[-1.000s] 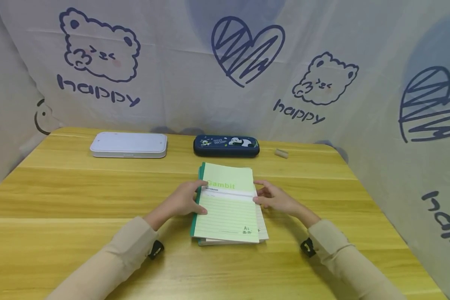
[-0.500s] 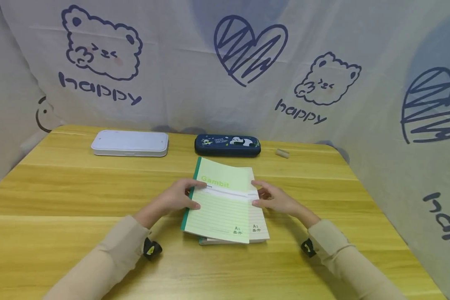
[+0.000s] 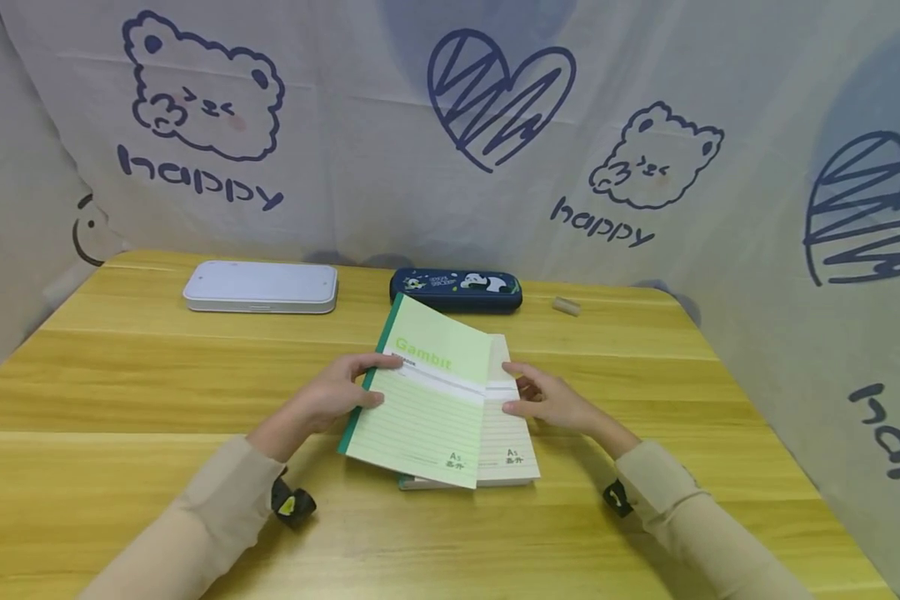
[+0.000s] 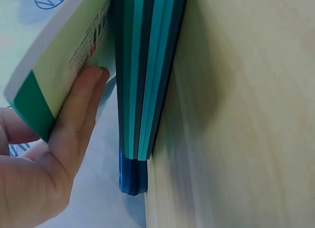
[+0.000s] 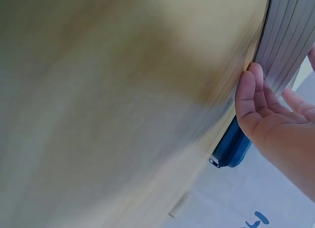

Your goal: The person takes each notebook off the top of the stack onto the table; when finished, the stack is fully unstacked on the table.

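My left hand pinches a pale green "Gambit" notebook by its dark green spine, thumb on the cover and fingers beneath. This notebook is tilted, its left side raised off a stack of notebooks. In the left wrist view the held notebook stands apart from the stack's teal and dark spines. At the stack's right side, my right hand touches the edge with relaxed fingers. The right wrist view shows those fingertips against the page edges.
Behind the stack lies a navy pencil case with a panda on it. A white flat case is at the back left, and a small beige piece lies at the back right. A printed cloth hangs behind the wooden table.
My left hand has moved left, drawing the top notebook partly off the stack and lifting its spine side, uncovering more of the notebook below. The right hand has stayed at the stack's edge.
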A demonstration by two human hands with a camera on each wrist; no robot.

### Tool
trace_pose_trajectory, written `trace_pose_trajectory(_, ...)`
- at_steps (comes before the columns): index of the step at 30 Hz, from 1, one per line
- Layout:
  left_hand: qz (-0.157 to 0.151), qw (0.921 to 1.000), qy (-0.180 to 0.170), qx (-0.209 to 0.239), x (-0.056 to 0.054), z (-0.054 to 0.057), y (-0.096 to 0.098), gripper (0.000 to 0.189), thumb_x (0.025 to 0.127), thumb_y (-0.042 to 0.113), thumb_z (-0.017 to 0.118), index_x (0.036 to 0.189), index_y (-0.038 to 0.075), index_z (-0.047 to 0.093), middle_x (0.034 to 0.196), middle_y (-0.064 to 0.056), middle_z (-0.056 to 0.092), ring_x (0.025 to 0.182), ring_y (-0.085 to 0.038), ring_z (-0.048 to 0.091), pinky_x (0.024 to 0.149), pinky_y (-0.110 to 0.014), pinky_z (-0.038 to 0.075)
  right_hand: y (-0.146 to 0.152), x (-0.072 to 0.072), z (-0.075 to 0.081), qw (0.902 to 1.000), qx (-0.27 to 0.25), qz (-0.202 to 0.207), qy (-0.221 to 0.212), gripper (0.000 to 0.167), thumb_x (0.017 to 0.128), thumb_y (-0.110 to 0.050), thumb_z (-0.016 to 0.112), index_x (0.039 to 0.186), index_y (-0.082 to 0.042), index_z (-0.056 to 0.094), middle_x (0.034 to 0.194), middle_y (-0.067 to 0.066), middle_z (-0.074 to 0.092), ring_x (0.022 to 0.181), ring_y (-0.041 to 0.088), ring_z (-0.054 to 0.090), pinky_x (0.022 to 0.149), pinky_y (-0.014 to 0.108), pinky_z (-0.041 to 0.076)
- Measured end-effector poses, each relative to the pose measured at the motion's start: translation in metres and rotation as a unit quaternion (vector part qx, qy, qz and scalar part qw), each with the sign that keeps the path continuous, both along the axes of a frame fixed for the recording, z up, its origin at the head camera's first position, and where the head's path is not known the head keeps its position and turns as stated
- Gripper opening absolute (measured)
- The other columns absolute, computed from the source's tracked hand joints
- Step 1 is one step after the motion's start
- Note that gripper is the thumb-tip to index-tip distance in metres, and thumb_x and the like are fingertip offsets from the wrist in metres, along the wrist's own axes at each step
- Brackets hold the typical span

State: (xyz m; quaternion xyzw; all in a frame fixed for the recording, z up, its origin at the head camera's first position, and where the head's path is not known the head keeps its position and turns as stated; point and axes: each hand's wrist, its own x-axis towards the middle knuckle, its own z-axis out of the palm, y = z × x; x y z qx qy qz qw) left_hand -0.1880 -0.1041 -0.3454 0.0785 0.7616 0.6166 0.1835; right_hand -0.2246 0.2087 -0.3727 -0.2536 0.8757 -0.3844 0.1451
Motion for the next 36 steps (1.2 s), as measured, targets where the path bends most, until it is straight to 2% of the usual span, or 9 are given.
trace_pose_trajectory(4,0.008,0.9996,-0.013,0.025,0.002,0.003,-0.005,0.046,0.085,-0.015,0.044,0.129,-0.004,0.043,0.142,-0.022,0.020,0.104,-0.030,0.042,0.070,-0.027,0.046,-0.001,-0.001,-0.001,1.0000,0.003,-0.002,0.004,0.059,0.086,-0.017,0.061,0.134,0.004,0.033,0.103,0.015,0.052,0.087,0.022,0.050,0.078,0.035,0.042)
trace_pose_trajectory(7,0.004,0.9981,-0.020,0.058,0.004,0.005,-0.010,0.046,0.085,-0.015,0.041,0.131,-0.007,0.038,0.140,-0.024,0.019,0.090,-0.024,0.051,0.068,-0.027,0.048,-0.001,-0.001,-0.001,1.0000,0.002,-0.002,0.003,0.059,0.086,-0.018,0.061,0.134,0.004,0.033,0.104,0.015,0.052,0.088,0.022,0.050,0.078,0.035,0.042)
trace_pose_trajectory(10,-0.004,0.9952,-0.026,0.094,0.006,0.006,-0.016,0.047,0.086,-0.015,0.039,0.132,-0.009,0.034,0.138,-0.025,0.020,0.083,-0.019,0.055,0.067,-0.027,0.049,-0.001,0.000,-0.001,1.0000,-0.001,-0.002,0.003,0.060,0.086,-0.018,0.061,0.134,0.004,0.034,0.104,0.015,0.052,0.089,0.023,0.050,0.079,0.036,0.042)
trace_pose_trajectory(16,-0.008,0.9912,-0.032,0.128,0.011,0.010,-0.027,0.050,0.087,-0.014,0.037,0.135,-0.008,0.028,0.136,-0.025,0.023,0.085,-0.016,0.056,0.069,-0.028,0.049,-0.002,0.002,0.000,0.9999,0.006,-0.004,0.008,0.057,0.086,-0.013,0.059,0.134,0.006,0.032,0.104,0.016,0.051,0.089,0.023,0.049,0.079,0.037,0.042)
trace_pose_trajectory(23,-0.012,0.9889,-0.006,0.148,0.018,0.014,-0.043,0.052,0.086,-0.013,0.038,0.136,-0.009,0.024,0.135,-0.027,0.025,0.086,-0.014,0.057,0.071,-0.028,0.049,-0.009,0.014,0.020,1.0000,0.003,0.007,0.006,0.054,0.086,-0.005,0.058,0.130,0.013,0.032,0.101,0.020,0.051,0.087,0.028,0.050,0.078,0.040,0.042)
trace_pose_trajectory(29,-0.009,0.9862,0.000,0.166,0.022,0.015,-0.058,0.054,0.087,-0.011,0.041,0.137,-0.008,0.021,0.129,-0.023,0.034,0.089,-0.015,0.058,0.072,-0.031,0.050,-0.001,0.004,0.004,0.9999,0.009,0.004,0.014,0.057,0.087,-0.012,0.058,0.133,0.008,0.031,0.104,0.017,0.051,0.089,0.025,0.050,0.079,0.038,0.042)
trace_pose_trajectory(36,-0.003,0.9844,0.014,0.175,0.026,0.013,-0.075,0.055,0.087,-0.008,0.045,0.138,-0.006,0.022,0.125,-0.012,0.041,0.094,-0.014,0.057,0.072,-0.030,0.049,0.002,0.000,-0.001,0.9999,-0.002,0.008,0.011,0.058,0.086,-0.016,0.060,0.133,0.006,0.033,0.103,0.015,0.052,0.087,0.023,0.050,0.078,0.037,0.042)
